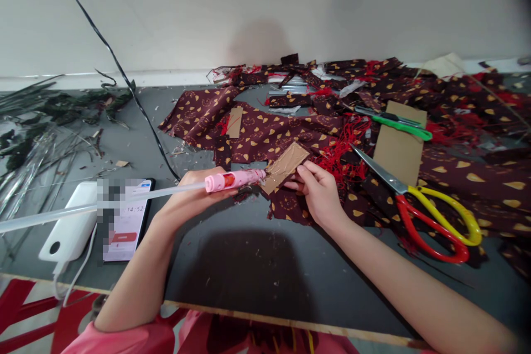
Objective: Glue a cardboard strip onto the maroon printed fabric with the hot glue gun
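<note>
My left hand is closed round a pink glue gun with a long translucent glue stick sticking out to the left. The gun's tip touches the left end of a small brown cardboard piece. My right hand pinches that cardboard piece at its lower right edge, over a scrap of dark red fabric with gold heart shapes. Both hands hover just above the grey table.
Large red and yellow scissors lie to the right, green-handled scissors on a cardboard sheet behind them. Patterned fabric pieces and red threads cover the back. A phone and white power bank lie left. A black cable crosses the table.
</note>
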`<action>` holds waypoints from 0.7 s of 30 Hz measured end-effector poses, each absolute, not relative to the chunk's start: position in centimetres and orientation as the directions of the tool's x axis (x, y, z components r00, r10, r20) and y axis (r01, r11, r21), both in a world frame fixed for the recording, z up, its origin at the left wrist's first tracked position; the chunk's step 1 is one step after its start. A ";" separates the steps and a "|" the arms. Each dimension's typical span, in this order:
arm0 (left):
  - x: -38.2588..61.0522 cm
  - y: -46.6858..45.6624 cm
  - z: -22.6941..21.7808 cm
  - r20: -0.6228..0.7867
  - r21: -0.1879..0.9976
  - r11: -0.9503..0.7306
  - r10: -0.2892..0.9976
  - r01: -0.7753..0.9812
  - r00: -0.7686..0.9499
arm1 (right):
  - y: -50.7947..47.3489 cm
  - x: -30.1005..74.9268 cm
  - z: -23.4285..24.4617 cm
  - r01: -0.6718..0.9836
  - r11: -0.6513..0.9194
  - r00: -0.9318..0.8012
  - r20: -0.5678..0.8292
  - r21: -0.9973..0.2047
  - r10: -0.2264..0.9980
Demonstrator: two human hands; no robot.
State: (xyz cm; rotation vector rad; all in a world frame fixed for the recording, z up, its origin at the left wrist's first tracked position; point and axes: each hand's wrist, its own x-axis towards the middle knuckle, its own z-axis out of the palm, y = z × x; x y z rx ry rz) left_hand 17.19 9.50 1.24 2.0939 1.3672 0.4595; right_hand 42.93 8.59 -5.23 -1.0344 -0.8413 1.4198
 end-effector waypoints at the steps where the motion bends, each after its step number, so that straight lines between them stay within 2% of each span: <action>1: 17.1 9.5 1.2 -0.024 0.640 -0.307 0.908 0.704 0.417 | 8.6 42.9 -5.2 -0.366 -0.112 0.016 -0.127 -0.924 0.992; 7: 16.8 9.6 0.7 0.032 0.626 -0.340 0.911 0.702 0.412 | 8.6 42.9 -5.2 -0.367 -0.109 0.020 -0.125 -0.924 0.992; 11: 17.1 9.4 0.9 0.002 0.667 -0.311 0.910 0.678 0.415 | 8.6 42.9 -5.2 -0.354 -0.118 0.002 -0.127 -0.928 0.992; 17: 17.9 9.1 1.6 -0.073 0.611 -0.333 0.880 0.718 0.469 | 8.5 42.8 -5.1 -0.337 -0.142 -0.004 -0.149 -0.931 0.989; 21: 17.8 9.2 1.4 -0.045 0.660 -0.324 0.884 0.678 0.466 | 8.4 42.8 -5.0 -0.323 -0.151 -0.011 -0.156 -0.934 0.988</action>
